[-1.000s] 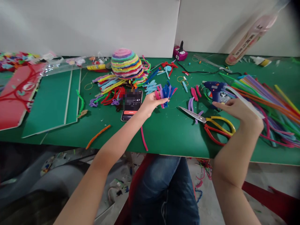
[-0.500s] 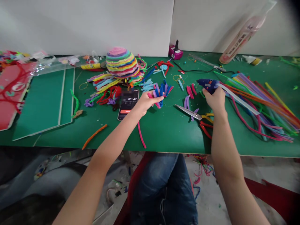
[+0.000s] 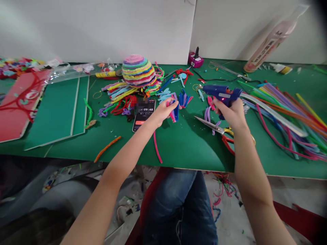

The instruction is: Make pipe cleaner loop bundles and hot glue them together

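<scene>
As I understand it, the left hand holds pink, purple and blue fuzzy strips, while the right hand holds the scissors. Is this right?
Not quite: the head view shows the right hand holding a blue glue gun; the scissors lie on the table. The left hand does hold pink, purple and blue fuzzy strips.

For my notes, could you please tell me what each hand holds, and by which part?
The right hand holds the glue gun by its handle; the left hand pinches fuzzy strips, exact spot hidden.

A blue glue gun (image 3: pixel 214 91) points left, near bunched pink, purple and blue fuzzy strips (image 3: pixel 176 113).
</scene>
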A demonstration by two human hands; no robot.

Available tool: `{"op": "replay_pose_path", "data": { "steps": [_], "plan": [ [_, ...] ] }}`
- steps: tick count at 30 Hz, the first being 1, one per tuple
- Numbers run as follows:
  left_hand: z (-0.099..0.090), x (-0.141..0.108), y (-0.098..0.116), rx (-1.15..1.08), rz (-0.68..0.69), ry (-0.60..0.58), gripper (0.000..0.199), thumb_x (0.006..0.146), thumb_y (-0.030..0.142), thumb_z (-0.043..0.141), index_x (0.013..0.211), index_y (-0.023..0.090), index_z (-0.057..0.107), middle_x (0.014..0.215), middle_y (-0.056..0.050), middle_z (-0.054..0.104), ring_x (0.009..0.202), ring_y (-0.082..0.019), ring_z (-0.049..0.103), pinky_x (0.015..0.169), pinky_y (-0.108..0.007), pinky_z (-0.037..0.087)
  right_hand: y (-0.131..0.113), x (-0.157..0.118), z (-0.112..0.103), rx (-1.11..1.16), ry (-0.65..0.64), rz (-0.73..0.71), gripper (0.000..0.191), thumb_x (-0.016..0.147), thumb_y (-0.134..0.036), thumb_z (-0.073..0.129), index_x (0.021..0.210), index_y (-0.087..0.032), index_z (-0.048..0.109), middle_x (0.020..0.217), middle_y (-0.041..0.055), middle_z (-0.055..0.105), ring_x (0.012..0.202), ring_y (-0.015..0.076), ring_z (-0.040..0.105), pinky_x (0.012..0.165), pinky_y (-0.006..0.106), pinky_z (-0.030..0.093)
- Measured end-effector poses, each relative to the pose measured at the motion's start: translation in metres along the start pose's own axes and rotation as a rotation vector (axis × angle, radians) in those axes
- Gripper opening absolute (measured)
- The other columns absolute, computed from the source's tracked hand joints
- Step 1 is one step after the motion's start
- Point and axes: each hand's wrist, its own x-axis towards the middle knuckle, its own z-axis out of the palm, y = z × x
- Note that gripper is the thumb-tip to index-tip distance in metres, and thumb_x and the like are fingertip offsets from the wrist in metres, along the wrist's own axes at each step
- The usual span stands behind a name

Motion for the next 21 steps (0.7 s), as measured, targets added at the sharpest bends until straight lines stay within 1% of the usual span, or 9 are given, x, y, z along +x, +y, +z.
{"op": "replay_pose_path", "data": {
  "steps": [3,5,8,11,14,16,19,21],
  "plan": [
    [0.000,-0.001,0.004,-0.047,-0.115,-0.042,0.028,0.083,0.047,0.064,0.089,0.021,0.055,0.075,0.000,0.064,0.051,-0.008,0.051,0.047,-0.022,0.036,-0.002,-0.005,0.004,0.095,-0.070,0.044,0.031,0.069,-0.050,0.074,0.077,-0.021,0.064,0.062,0.0024,0.060,0.049,0.0142,0.051,0.046,0.033,0.043],
    [-0.001,-0.001,0.006,-0.047,-0.109,-0.044,0.027,0.079,0.042,0.070,0.089,0.021,0.057,0.076,-0.001,0.064,0.052,-0.007,0.052,0.047,-0.022,0.035,-0.002,-0.006,0.006,0.136,-0.103,0.054,0.029,0.065,-0.045,0.077,0.075,-0.021,0.064,0.062,0.0013,0.058,0.048,0.0124,0.047,0.045,0.032,0.041],
    [-0.003,0.000,0.005,-0.034,-0.037,-0.047,0.025,0.074,0.038,0.075,0.088,0.020,0.063,0.075,-0.001,0.062,0.053,-0.007,0.053,0.047,-0.022,0.035,-0.005,-0.008,0.007,0.176,-0.140,0.078,0.024,0.065,-0.039,0.076,0.072,-0.021,0.062,0.060,0.0002,0.056,0.047,0.0115,0.045,0.045,0.032,0.040],
    [-0.006,0.001,0.003,0.007,0.060,-0.006,0.024,0.076,0.040,0.073,0.088,0.020,0.066,0.068,0.000,0.058,0.050,-0.007,0.050,0.045,-0.020,0.035,-0.009,-0.008,0.009,0.219,-0.162,0.096,0.020,0.063,-0.035,0.076,0.069,-0.021,0.061,0.058,-0.0005,0.054,0.047,0.0110,0.043,0.045,0.031,0.040],
    [-0.009,0.002,0.003,0.082,0.177,0.032,0.025,0.077,0.043,0.072,0.082,0.019,0.065,0.063,0.002,0.055,0.048,-0.006,0.047,0.044,-0.020,0.036,-0.012,-0.010,0.013,0.249,-0.161,0.108,0.020,0.061,-0.033,0.076,0.065,-0.020,0.061,0.056,-0.0010,0.053,0.047,0.0104,0.042,0.045,0.030,0.040],
    [-0.010,0.003,0.002,0.128,0.242,0.060,0.029,0.077,0.046,0.072,0.078,0.018,0.064,0.060,0.002,0.053,0.049,-0.007,0.047,0.046,-0.020,0.039,-0.013,-0.010,0.016,0.263,-0.146,0.112,0.019,0.060,-0.031,0.076,0.064,-0.020,0.061,0.057,-0.0010,0.053,0.050,0.0110,0.045,0.048,0.031,0.043],
    [-0.011,0.005,0.001,0.159,0.304,0.100,0.032,0.077,0.049,0.071,0.074,0.018,0.062,0.056,0.003,0.049,0.048,-0.007,0.046,0.047,-0.021,0.040,-0.014,-0.012,0.022,0.279,-0.132,0.116,0.017,0.060,-0.028,0.076,0.065,-0.020,0.062,0.059,-0.0004,0.055,0.053,0.0120,0.048,0.054,0.032,0.047],
    [-0.011,0.006,0.001,0.171,0.350,0.109,0.031,0.077,0.049,0.070,0.074,0.019,0.062,0.057,0.004,0.049,0.048,-0.007,0.046,0.047,-0.020,0.040,-0.015,-0.012,0.024,0.285,-0.129,0.113,0.015,0.061,-0.028,0.075,0.066,-0.020,0.063,0.061,0.0000,0.056,0.054,0.0123,0.050,0.056,0.034,0.049]
  ]
}}
